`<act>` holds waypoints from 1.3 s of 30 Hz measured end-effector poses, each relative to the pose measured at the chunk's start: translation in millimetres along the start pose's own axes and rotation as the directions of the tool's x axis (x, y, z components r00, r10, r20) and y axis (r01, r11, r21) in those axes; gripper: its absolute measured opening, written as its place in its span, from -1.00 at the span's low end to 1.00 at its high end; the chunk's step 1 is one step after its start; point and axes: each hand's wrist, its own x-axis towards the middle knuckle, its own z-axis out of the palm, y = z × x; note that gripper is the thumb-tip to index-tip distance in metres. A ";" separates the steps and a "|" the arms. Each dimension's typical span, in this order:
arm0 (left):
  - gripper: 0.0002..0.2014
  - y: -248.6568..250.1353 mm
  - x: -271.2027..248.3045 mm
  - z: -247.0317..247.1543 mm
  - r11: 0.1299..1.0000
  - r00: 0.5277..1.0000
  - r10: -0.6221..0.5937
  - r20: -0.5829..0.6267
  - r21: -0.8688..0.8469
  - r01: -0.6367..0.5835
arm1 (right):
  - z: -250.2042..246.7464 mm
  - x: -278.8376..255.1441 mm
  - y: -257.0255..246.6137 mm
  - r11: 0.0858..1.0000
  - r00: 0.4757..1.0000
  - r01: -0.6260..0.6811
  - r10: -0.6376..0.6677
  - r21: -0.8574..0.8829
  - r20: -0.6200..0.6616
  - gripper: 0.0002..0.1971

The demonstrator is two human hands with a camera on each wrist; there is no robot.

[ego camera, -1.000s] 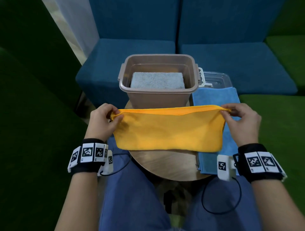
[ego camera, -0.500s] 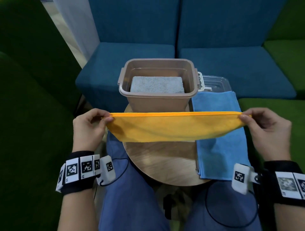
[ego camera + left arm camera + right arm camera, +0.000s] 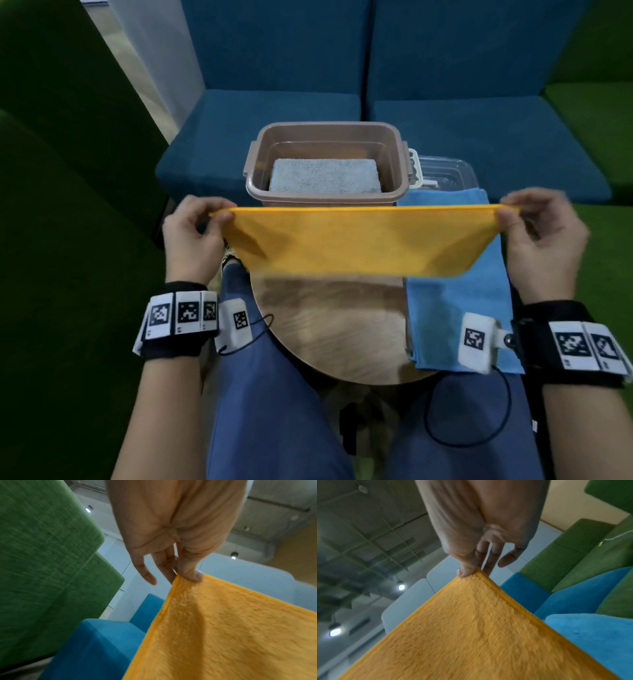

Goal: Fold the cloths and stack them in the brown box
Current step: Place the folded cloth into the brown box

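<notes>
**Orange cloth stretched for folding**

My left hand (image 3: 191, 240) and right hand (image 3: 544, 236) each pinch a top corner of the orange cloth (image 3: 363, 243), taut above the table (image 3: 329, 329) before the brown box (image 3: 327, 164), which holds a folded grey cloth (image 3: 325, 174). Blue cloth (image 3: 455, 301) awaits. Next, judged: bring corners together evenly

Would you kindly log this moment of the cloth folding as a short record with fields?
held item: orange fleecy cloth, stretched taut in the air
left hand: pinches its left corner
right hand: pinches its right corner
brown plastic box: holds one folded grey cloth
waiting: blue cloth flat on round wooden table
</notes>
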 end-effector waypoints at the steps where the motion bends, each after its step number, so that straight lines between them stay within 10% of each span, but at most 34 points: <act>1: -0.82 2.2 1.7 -3.7 0.999 1.000 0.024 -0.015 -0.024 -0.024 | -2.9 2.6 -3.3 0.999 1.000 0.019 -0.020 0.025 0.008 -0.74; 6: -0.74 -34.0 -27.6 -7.7 1.000 0.932 -0.015 0.363 0.031 0.004 | -26.5 -12.3 32.7 0.976 0.895 -0.035 0.127 -0.216 0.427 -0.52; 13: -0.64 -96.9 -97.2 7.5 0.914 0.584 -0.374 0.721 0.394 0.098 | -23.9 -61.1 69.8 0.766 0.361 0.075 0.576 -0.639 0.733 -0.69; 15: -0.74 -91.7 -92.4 7.8 0.892 0.580 -0.377 0.722 0.452 0.017 | -18.4 -58.8 67.9 0.733 0.411 0.032 0.610 -0.680 0.677 -0.85; 18: -0.94 -60.9 -74.8 21.2 0.879 0.636 -0.302 0.710 0.465 -0.101 | -4.2 -49.7 73.4 0.648 0.617 -0.118 0.642 -0.753 0.456 -0.75; 21: -0.75 -24.9 -66.3 66.0 0.912 0.636 -0.203 0.744 0.381 -0.155 | 17.9 -46.4 72.3 0.568 0.590 -0.264 0.734 -0.780 0.335 -0.49; 25: -0.48 18.1 -76.3 148.2 0.947 0.447 -0.187 0.874 0.282 -0.154 | 34.6 -55.4 72.3 0.627 0.521 -0.340 0.746 -0.701 0.415 -0.56; 30: -0.02 19.7 -98.6 203.3 0.858 0.279 -0.281 0.918 0.371 -0.356 | 24.2 -60.5 78.8 0.736 0.670 -0.343 0.627 -0.584 0.397 -0.59; 34: 0.32 -13.1 -90.6 180.6 0.851 0.348 -0.286 0.893 0.404 -0.336 | -3.8 -44.3 94.3 0.739 0.763 -0.337 0.577 -0.584 0.290 -0.65; 39: 0.53 -57.6 -75.0 133.5 0.788 0.411 -0.360 0.837 0.509 -0.347 | -13.2 -54.8 111.6 0.676 0.718 -0.408 0.652 -0.613 0.242 -0.72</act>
